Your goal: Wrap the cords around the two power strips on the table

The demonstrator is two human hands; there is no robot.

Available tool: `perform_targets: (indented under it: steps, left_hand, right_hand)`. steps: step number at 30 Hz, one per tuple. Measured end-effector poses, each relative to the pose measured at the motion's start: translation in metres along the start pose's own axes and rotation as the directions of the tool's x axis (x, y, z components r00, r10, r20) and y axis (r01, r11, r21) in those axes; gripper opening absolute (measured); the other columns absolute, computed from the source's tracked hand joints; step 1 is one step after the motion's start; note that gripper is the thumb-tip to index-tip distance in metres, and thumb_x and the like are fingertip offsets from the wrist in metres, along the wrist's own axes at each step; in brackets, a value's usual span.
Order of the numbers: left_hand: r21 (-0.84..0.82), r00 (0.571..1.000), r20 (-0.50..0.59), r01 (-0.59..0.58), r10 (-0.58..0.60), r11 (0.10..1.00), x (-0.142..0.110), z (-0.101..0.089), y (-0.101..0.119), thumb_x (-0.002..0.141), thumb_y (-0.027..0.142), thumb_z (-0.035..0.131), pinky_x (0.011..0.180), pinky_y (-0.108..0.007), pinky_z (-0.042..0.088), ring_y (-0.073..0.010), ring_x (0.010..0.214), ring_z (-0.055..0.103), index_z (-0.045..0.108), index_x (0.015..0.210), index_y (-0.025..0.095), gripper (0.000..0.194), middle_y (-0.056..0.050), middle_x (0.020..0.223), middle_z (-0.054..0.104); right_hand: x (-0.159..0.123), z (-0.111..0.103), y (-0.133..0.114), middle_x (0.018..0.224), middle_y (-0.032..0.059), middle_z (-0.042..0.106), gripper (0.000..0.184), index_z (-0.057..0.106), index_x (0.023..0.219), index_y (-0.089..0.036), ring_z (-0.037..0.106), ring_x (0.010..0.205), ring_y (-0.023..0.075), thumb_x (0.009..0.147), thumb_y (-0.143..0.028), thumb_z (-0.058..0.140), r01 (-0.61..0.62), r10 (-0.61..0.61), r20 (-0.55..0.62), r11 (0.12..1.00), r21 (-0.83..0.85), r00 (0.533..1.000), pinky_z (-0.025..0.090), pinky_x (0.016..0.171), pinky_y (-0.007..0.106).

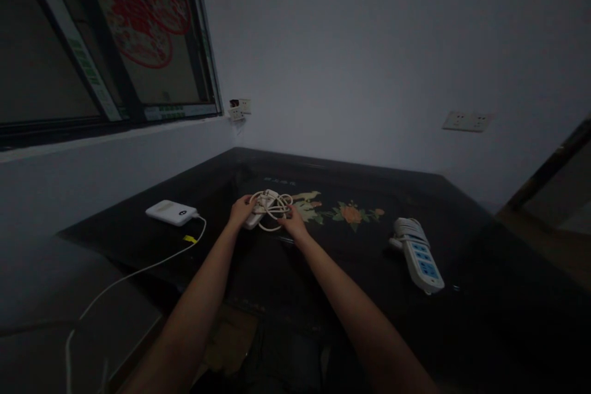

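A white power strip [254, 218] lies at the middle of the dark table, with its pale cord [270, 229] looped loosely over and around it. My left hand [241, 212] grips the strip and cord from the left side, fingers bent. On the other side, my right hand [295, 224] pinches the loops of the cord near their right end. The fingertips are small and dim here, and the loops partly cover the strip. Further right lies a second power strip [422, 265] with blue socket panels, its cord wound around its far end.
On the table's left stands a white power bank [172, 212] with a white cable [138, 270] running off the near edge. The dark glossy table [341, 283] has a printed flower pattern [351, 214]. Wall sockets [467, 121] and a window [152, 31] are behind it.
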State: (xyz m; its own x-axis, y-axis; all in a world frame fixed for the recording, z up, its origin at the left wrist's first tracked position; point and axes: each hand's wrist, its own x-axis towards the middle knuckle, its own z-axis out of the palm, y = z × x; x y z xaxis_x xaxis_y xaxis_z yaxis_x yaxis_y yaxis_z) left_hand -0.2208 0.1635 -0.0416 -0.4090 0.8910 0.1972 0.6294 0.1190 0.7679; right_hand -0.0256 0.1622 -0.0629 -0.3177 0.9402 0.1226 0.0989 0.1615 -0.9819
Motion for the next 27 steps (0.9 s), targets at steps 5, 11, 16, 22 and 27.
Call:
perform_targets:
  steps: [5, 11, 16, 22, 27]
  left_hand:
    - [-0.11, 0.997, 0.076, 0.007, 0.002, 0.994, -0.008, 0.006, 0.011, 0.086, 0.031, 0.06, 0.082, -0.039, 0.051, -0.0198, 0.092, 0.063, 0.061, 0.107, 0.013, 0.027, -0.008, 0.104, 0.065]
    - [-0.28, 0.972, 0.22, -0.022, 0.086, 0.96, -0.034, 0.029, 0.038, 0.075, 0.021, 0.063, 0.072, -0.03, 0.053, -0.0211, 0.083, 0.067, 0.065, 0.104, 0.011, 0.031, -0.009, 0.092, 0.072]
    - [-0.379, 0.914, 0.361, -0.038, 0.186, 0.925, -0.066, 0.055, 0.067, 0.073, 0.019, 0.064, 0.067, -0.032, 0.054, -0.0207, 0.077, 0.068, 0.062, 0.112, 0.012, 0.04, -0.01, 0.092, 0.071]
    - [-0.461, 0.808, 0.499, -0.058, 0.313, 0.885, -0.123, 0.08, 0.095, 0.067, 0.017, 0.07, 0.071, -0.035, 0.055, -0.0223, 0.084, 0.068, 0.057, 0.12, 0.017, 0.055, -0.011, 0.101, 0.07]
    - [-0.478, 0.769, 0.517, -0.104, 0.375, 0.872, -0.159, 0.094, 0.105, 0.063, 0.019, 0.074, 0.084, -0.039, 0.052, -0.0234, 0.093, 0.066, 0.052, 0.125, 0.018, 0.065, -0.011, 0.11, 0.067]
  right_hand:
    - [-0.001, -0.005, -0.002, 0.091, 0.0008, 0.063, 0.06, 0.053, 0.119, -0.025, 0.059, 0.077, 0.0174, 0.061, -0.011, 0.063, -0.057, 0.058, -0.07, 0.998, 0.007, 0.996, 0.05, 0.065, 0.029]
    - [-0.028, -0.06, -0.006, 0.086, -0.0009, 0.063, 0.055, 0.059, 0.109, -0.019, 0.057, 0.07, 0.0135, 0.056, -0.006, 0.062, -0.093, 0.092, -0.071, 0.996, -0.009, 0.993, 0.049, 0.063, 0.026]
    - [-0.08, -0.119, -0.014, 0.091, 0.0005, 0.064, 0.054, 0.058, 0.112, -0.018, 0.056, 0.062, 0.0103, 0.059, -0.013, 0.067, -0.105, 0.105, -0.019, 0.994, -0.026, 0.994, 0.047, 0.059, 0.024]
    - [-0.133, -0.176, -0.016, 0.082, 0.0004, 0.063, 0.058, 0.051, 0.124, -0.017, 0.059, 0.063, 0.0121, 0.072, -0.035, 0.067, -0.109, 0.102, -0.061, 0.986, -0.128, 0.993, 0.045, 0.056, 0.023]
    - [-0.146, -0.203, -0.012, 0.061, -0.0039, 0.057, 0.055, 0.047, 0.129, -0.015, 0.057, 0.055, 0.0139, 0.082, -0.042, 0.056, -0.101, 0.029, -0.172, 0.897, -0.431, 0.985, 0.04, 0.05, 0.023]
